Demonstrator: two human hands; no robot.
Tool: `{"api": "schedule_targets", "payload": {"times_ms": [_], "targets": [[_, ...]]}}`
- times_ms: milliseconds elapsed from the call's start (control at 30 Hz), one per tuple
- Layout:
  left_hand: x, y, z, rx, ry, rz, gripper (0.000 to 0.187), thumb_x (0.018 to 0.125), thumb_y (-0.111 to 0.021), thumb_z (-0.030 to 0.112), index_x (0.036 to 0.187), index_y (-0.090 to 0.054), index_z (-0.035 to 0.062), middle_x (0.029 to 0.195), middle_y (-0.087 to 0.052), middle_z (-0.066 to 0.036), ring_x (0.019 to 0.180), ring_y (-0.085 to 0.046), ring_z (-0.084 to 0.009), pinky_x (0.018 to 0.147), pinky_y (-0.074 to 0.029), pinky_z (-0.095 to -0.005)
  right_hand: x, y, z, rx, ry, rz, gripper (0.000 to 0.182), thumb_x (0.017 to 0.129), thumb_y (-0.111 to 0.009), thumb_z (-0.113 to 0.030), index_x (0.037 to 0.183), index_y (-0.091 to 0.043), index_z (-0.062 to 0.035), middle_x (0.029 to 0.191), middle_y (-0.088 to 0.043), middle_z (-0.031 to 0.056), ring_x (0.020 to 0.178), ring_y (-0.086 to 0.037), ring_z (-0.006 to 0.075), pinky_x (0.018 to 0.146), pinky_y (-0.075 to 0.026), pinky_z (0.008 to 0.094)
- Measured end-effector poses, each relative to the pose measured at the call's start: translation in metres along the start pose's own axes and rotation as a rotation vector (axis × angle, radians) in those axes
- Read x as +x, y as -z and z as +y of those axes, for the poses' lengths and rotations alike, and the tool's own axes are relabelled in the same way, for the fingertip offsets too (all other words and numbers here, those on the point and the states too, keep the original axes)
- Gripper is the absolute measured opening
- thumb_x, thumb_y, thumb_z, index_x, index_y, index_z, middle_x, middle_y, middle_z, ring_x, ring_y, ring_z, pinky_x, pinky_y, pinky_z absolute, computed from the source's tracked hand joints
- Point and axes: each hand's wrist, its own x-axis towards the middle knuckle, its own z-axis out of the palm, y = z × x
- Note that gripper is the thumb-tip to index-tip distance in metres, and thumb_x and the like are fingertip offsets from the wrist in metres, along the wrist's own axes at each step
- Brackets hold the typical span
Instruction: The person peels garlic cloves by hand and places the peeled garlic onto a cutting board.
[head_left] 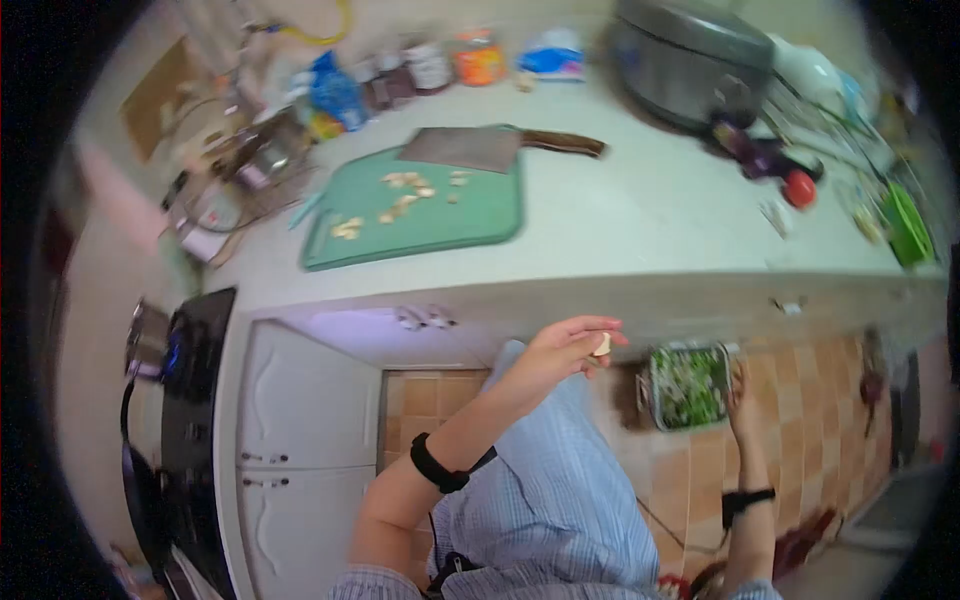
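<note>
My left hand (578,345) is in front of the counter's edge, its fingers closed on a small pale piece (602,346) that looks like garlic. Lower right, my right hand (738,390) is beside the right rim of a bin (690,388) holding green leafy scraps; its fingers are blurred. On the counter lies a green cutting board (460,220) with several pale garlic pieces (403,180). A cleaver (465,147) rests across the board's back edge, its wooden handle pointing right.
A grey cooker (690,60) stands at the counter's back right, near a tomato (800,188), dark purple vegetables (750,155) and a green basket (906,228). Jars (428,68) line the back. A black stove (200,400) and pans are at left.
</note>
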Motion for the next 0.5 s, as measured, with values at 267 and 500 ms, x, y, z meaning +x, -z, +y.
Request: {"api": "schedule_targets", "payload": {"times_ms": [267,500], "targets": [[-0.033,0.115,0.078,0.522,-0.485,0.521,0.024,0.081,-0.055,0.008,0.103,-0.052,-0.0004,0.09,-0.061,-0.008,0.074,-0.057,-0.0115,0.061,-0.044,-0.0229,0.011,-0.014,0.047,0.054,-0.127,-0.146,0.02,0.085,-0.049,-0.015,0.097,-0.051,0.0014,0.066,-0.056,0.0061,0.058,-0.055,0.0134,0.053,-0.044,0.0248],[-0.073,0.201,0.146,1.043,-0.559,1.101,0.018,0.076,-0.058,0.01,0.093,-0.062,0.0034,0.09,-0.062,-0.009,0.075,-0.058,-0.0149,0.068,-0.045,-0.0248,0.0,-0.022,0.051,0.079,-0.091,-0.229,0.019,0.083,-0.051,-0.012,0.094,-0.055,0.0032,0.073,-0.06,0.0112,0.06,-0.058,0.0148,0.055,-0.046,0.0274]]}}
